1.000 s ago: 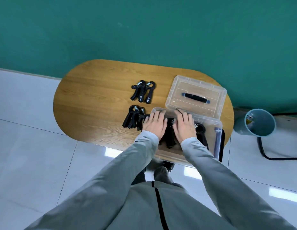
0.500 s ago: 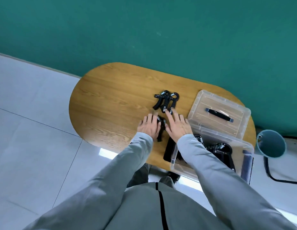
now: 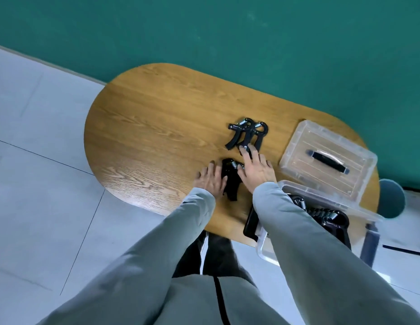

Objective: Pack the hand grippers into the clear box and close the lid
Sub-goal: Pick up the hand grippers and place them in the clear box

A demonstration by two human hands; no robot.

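Observation:
A near pair of black hand grippers (image 3: 230,181) lies on the wooden table (image 3: 145,137) between my hands. My left hand (image 3: 211,181) rests flat against its left side with fingers spread. My right hand (image 3: 256,171) lies flat on its right side, and one fingertip reaches the far pair of hand grippers (image 3: 247,134). The clear box (image 3: 333,201) stands open at the table's front right with more hand grippers (image 3: 328,216) inside, partly hidden by my right sleeve. Its clear lid (image 3: 305,141), with a black handle, lies flat behind the box.
A teal bin (image 3: 391,198) stands on the floor right of the table, with a black cable (image 3: 406,250) near it. The green wall runs behind the table. The box overhangs the front table edge; a black clasp (image 3: 250,221) hangs at its left end.
Both hands have left the inside of the box and moved left to the near pair of grippers on the table. My view has swung left.

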